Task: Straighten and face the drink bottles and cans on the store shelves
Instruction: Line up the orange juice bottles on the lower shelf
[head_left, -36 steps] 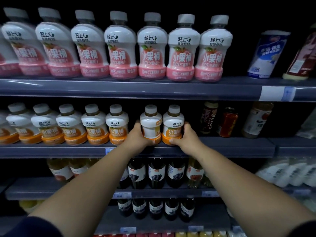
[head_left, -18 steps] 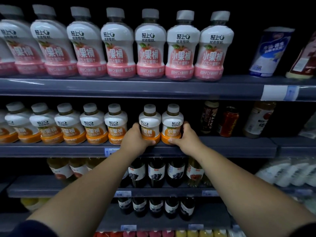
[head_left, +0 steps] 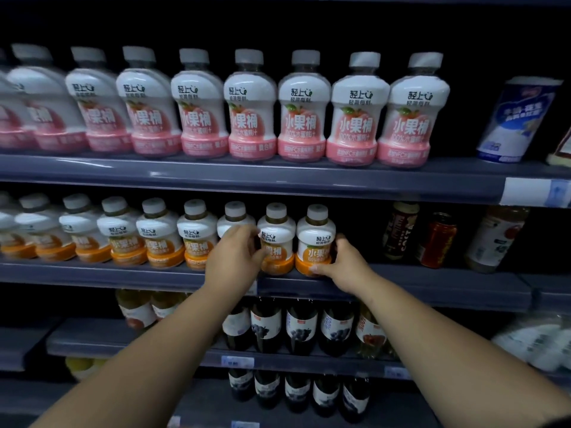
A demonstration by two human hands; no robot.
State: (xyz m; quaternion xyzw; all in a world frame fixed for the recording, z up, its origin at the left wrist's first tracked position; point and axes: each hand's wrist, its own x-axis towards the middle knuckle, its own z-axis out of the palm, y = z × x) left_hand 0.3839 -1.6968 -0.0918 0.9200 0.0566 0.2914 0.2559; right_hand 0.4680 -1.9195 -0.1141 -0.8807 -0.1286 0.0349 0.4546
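Left hand [head_left: 238,262] first: it curls round the orange-banded bottle [head_left: 277,242] second from the row's right end, my fingers wrapped over its left side. My right hand [head_left: 344,265] grasps the end bottle [head_left: 315,242] low down, with the thumb across its orange base and the fingers round its right side. Both bottles stand upright, side by side, labels facing me, at the front of the middle shelf [head_left: 432,284]. Pink bottles [head_left: 306,118] line the shelf above; dark bottles [head_left: 301,325] stand on the one below.
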